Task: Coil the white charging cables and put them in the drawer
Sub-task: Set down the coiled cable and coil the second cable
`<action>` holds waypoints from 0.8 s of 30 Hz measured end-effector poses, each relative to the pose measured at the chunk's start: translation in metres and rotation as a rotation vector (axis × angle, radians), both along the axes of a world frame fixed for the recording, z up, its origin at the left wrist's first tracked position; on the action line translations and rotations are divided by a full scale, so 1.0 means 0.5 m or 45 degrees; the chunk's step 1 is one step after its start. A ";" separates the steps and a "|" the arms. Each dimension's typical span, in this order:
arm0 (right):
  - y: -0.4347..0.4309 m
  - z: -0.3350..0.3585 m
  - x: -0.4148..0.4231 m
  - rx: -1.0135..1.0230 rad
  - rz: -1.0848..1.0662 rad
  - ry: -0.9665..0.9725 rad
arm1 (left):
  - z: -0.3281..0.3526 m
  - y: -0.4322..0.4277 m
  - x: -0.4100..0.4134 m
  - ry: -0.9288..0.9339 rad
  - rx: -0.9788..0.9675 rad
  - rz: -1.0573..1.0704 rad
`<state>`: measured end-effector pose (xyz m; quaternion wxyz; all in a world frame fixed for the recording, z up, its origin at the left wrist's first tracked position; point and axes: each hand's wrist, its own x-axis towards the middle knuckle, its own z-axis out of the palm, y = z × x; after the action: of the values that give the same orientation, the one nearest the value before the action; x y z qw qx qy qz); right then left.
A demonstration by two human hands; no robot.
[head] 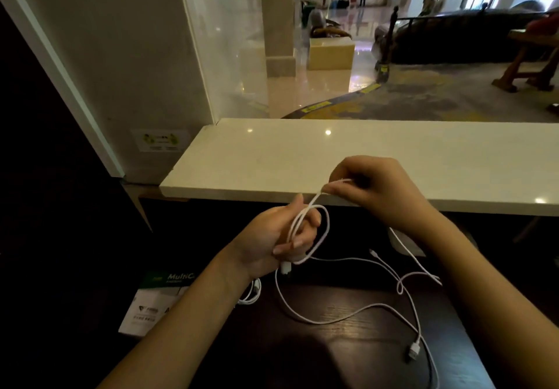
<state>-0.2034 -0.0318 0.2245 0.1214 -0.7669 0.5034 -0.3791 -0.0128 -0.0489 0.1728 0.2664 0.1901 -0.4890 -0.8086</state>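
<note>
Nearest me, the white cable (pixel 320 322) lies slack on the dark surface (pixel 348 364). Its USB plug (pixel 413 352) points toward me, and its length winds away to my hands. My left hand (pixel 281 237) grips an upright oval loop of it. My right hand (pixel 372 185), higher and to the right, pinches the strand rising from that loop. A second white cable (pixel 256 293) lies bundled beside a printed box (pixel 151 304), whose contents I cannot see. Beyond is a pale ledge (pixel 302 152).

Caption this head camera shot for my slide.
Left hand holds a loop of white charging cable while the right hand pinches the strand above a dark desk.
</note>
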 end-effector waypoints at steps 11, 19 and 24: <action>0.066 -0.208 0.037 0.490 0.033 -0.122 | 0.041 -0.034 0.024 0.702 0.297 -0.055; 0.129 -0.080 0.079 0.004 0.247 0.736 | 0.012 -0.027 -0.003 -0.262 -0.533 0.515; 0.068 0.036 0.049 -0.244 0.139 0.503 | 0.011 0.013 -0.018 -0.400 -0.526 0.281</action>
<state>-0.1790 0.0023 0.2426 -0.0325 -0.8604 0.4368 -0.2606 -0.0216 -0.0426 0.1785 0.3069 0.3070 -0.6552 -0.6183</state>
